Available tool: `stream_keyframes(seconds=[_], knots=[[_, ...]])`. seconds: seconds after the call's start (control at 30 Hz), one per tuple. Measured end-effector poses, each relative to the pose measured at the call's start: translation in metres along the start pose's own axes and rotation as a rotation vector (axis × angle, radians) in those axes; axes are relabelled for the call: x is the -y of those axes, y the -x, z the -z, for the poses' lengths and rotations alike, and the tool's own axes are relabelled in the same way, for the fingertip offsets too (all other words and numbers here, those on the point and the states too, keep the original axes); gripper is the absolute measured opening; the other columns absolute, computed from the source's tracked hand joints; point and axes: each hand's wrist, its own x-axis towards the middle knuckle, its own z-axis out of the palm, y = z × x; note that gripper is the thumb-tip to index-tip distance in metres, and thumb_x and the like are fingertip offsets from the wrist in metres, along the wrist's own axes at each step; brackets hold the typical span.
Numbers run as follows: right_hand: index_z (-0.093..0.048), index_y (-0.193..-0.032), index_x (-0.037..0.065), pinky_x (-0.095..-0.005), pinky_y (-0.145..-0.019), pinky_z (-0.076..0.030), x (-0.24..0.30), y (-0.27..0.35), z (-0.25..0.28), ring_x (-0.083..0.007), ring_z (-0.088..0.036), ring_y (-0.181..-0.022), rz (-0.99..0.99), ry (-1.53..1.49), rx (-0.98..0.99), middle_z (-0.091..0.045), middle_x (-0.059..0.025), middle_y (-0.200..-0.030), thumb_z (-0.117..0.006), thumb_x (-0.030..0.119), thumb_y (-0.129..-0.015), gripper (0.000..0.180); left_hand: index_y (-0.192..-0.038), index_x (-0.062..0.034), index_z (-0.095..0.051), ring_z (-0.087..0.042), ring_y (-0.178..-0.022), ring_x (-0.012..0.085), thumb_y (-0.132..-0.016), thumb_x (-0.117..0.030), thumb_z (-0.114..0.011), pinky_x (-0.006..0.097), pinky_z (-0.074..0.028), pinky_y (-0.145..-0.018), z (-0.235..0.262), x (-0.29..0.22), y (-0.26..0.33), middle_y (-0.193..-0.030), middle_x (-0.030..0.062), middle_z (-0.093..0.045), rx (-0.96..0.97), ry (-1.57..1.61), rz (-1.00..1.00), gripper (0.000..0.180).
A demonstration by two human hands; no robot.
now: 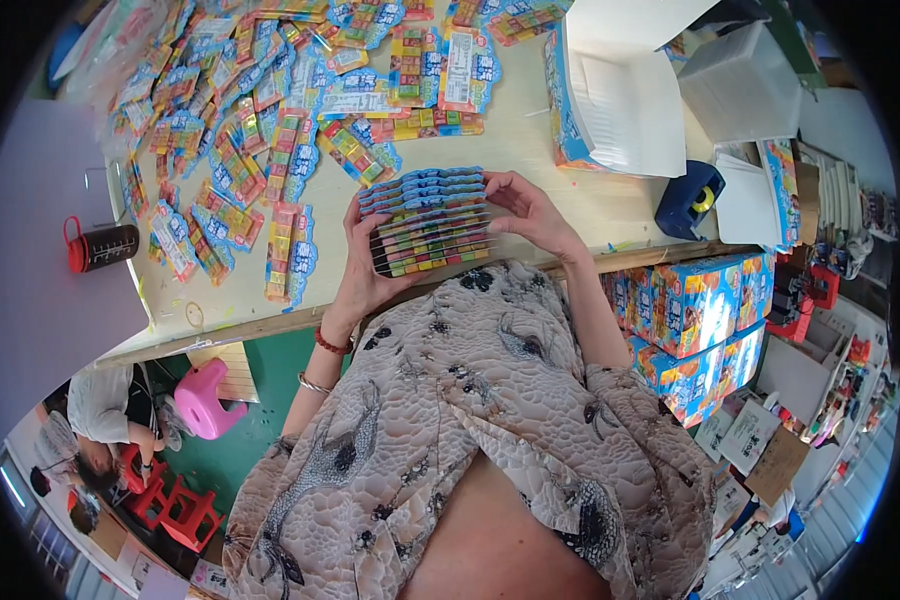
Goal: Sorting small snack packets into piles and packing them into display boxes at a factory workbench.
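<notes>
Between my two hands is a stack of colourful candy packs [432, 222], fanned in overlapping rows with blue wavy tops toward the far side. My left hand [365, 265] wraps the stack's left side, its fingers closed against the pack edges. On the opposite side my right hand [532, 215] presses its thumb and fingers to the right edge. The stack is just over the table's near edge, close to my body. Many loose candy packs [288, 250] of the same kind lie scattered across the left and far parts of the table [530, 120].
An open white-lined carton [620, 110] stands at the far right, beside a translucent plastic bin [740, 85]. Nearer is a blue tape dispenser [690, 200]. Filled display boxes [695, 310] are stacked below right. A dark bottle [105, 247] is at left; people sit beyond a pink stool [208, 398].
</notes>
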Motion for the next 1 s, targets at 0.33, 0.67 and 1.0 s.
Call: stream_keyframes(seconds=[0.33, 0.67, 1.0], knots=[[-0.013, -0.145, 0.007, -0.0413, -0.111, -0.03, 0.041, -0.001, -0.026, -0.0296, -0.033, -0.133, 0.118, 0.497, 0.077, -0.026, -0.0193, -0.144, -0.086, 0.023, -0.059, 0.114, -0.145, 0.0008, 0.003, -0.036, -0.124, 0.0332, -0.055, -0.018, -0.091, 0.041, -0.034, -0.106, -0.002, 0.004, 0.009, -0.133, 0.0193, -0.029, -0.007, 0.115, 0.132, 0.132], [-0.03, -0.132, 0.004, -0.0402, -0.098, -0.042, 0.03, 0.001, -0.04, -0.0386, -0.042, -0.117, 0.18, 1.004, 0.022, -0.037, -0.02, -0.123, -0.08, 0.021, -0.057, 0.092, -0.14, 0.0007, -0.014, -0.035, -0.126, 0.0317, -0.06, -0.014, -0.086, 0.04, -0.035, -0.105, 0.031, -0.014, -0.006, -0.13, 0.0183, -0.033, 0.229, 0.085, 0.13, 0.109], [-0.034, -0.131, 0.009, -0.0383, -0.094, -0.041, 0.152, 0.051, 0.014, -0.0292, -0.043, -0.118, 0.398, 1.171, -0.21, -0.043, -0.013, -0.121, -0.083, 0.02, -0.059, 0.088, -0.137, 0.0023, -0.024, -0.043, -0.117, 0.0366, -0.054, -0.024, -0.087, 0.041, -0.036, -0.102, 0.001, -0.098, -0.127, -0.121, 0.0212, -0.045, 0.181, -0.036, -0.276, 0.108]])
